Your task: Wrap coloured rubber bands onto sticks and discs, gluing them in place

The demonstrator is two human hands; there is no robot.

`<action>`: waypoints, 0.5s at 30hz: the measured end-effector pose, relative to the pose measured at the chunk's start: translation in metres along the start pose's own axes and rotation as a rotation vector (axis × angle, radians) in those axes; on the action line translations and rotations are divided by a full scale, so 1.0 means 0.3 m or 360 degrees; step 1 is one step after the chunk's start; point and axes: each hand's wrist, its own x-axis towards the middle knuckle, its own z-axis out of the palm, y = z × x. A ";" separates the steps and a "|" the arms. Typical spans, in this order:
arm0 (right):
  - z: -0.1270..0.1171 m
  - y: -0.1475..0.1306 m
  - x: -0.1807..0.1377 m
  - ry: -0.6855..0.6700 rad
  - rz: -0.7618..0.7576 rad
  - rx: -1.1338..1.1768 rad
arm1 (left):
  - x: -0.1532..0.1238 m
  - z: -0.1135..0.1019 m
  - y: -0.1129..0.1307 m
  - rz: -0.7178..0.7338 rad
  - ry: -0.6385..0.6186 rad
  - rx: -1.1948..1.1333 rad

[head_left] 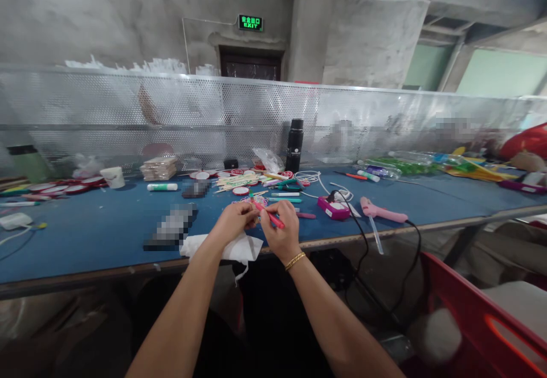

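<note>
Pen [277, 221], red and slim, is held in the right hand [287, 230] above the front edge of the table [106, 230]. It is gripped between thumb and fingers, slanted, with one end stuck out beside the thumb and the other directed at the left hand [233, 220]. The left fingertips are drawn together close to that far end; whether anything is pinched there cannot be told. By its look, the pen can be judged light, stiff and smooth, not easily broken but apt to roll or slip if loosely held. It is best taken by the middle of the barrel, with the far end kept free.

Under the left wrist, a white cloth [245, 249] is draped over the table edge; it can be expected to be soft and limp. Just beyond the hands, a red-rimmed disc [241, 191] and a heap of pale sticks [235, 182] are seen. To the right, a purple box [332, 208] and a pink glue gun [383, 212] are laid, the gun near the edge. Farther back, a black bottle [294, 149] is stood upright before the mesh screen [171, 105].
</note>
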 end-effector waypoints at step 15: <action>0.001 -0.001 0.002 -0.0006 0.0002 -0.0010 | 0.003 0.003 -0.008 -0.0035 -0.0014 -0.0107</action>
